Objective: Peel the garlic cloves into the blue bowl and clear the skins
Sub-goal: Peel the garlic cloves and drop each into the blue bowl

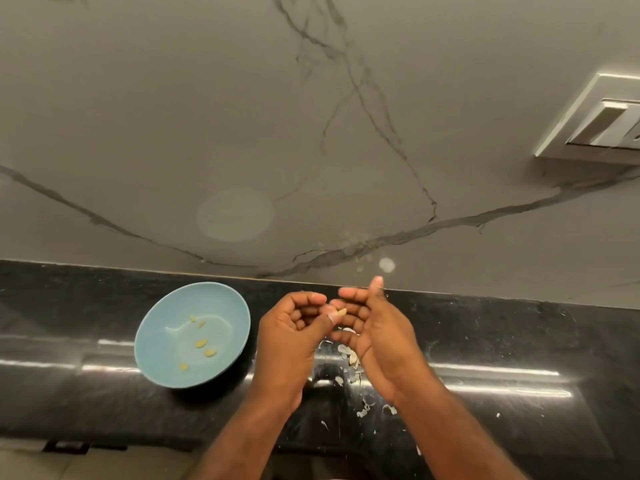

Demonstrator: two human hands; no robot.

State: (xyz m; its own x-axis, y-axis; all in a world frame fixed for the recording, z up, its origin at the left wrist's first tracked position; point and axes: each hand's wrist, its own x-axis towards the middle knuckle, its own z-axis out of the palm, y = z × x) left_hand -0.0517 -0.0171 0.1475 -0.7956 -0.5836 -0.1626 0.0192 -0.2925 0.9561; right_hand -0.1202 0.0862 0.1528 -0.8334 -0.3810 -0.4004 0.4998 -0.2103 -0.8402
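A blue bowl (pixel 162 344) sits on the black counter at the left, with several peeled yellow cloves (pixel 201 343) lying in it. To its right my two hands meet above the counter. My left hand (pixel 291 337) has its fingers curled, and its thumb presses a small pale garlic clove (pixel 342 312). My right hand (pixel 377 327) cups the same clove with bent fingers, thumb pointing up. White garlic skins (pixel 349 355) lie scattered on the counter below and between my hands, partly hidden by them.
The glossy black counter (pixel 502 341) runs across the view, backed by a grey marble wall (pixel 311 133). A white switch plate (pixel 595 123) is mounted on the wall at the upper right. More skin bits (pixel 388 408) lie near my right wrist.
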